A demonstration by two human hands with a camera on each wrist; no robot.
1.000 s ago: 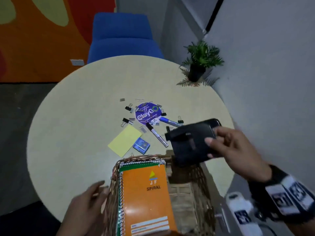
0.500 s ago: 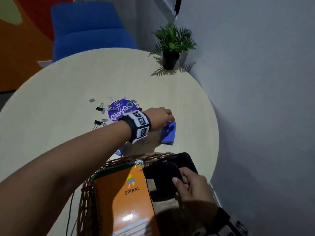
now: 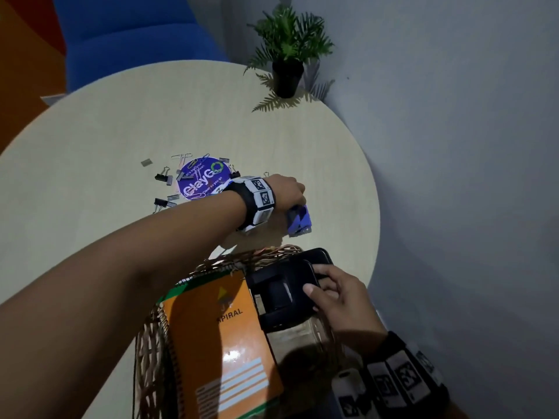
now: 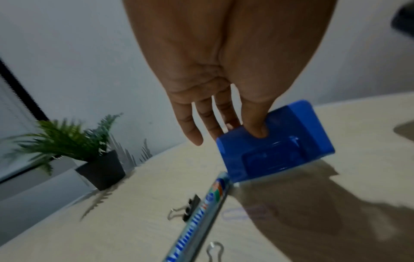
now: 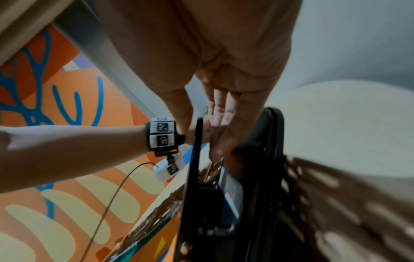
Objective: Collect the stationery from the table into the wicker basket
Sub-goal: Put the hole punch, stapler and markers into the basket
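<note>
Left hand (image 4: 224, 85) pinches the light, rigid, slick-looking blue plastic box (image 4: 275, 143) by its end near the tabletop's (image 3: 272, 140) right edge, while right hand (image 3: 341, 300) clamps the heavier black hole punch (image 3: 284, 294) over the wicker basket (image 3: 151, 352).

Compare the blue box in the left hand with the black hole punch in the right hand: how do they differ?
The blue box is small and bright; the hole punch is bigger and black. The left hand holds the box tilted above the table; the right hand holds the punch inside the basket. Each is gripped by one hand.

Round table (image 3: 90, 267) — clips (image 3: 165, 178), basket (image 3: 151, 343).
</note>
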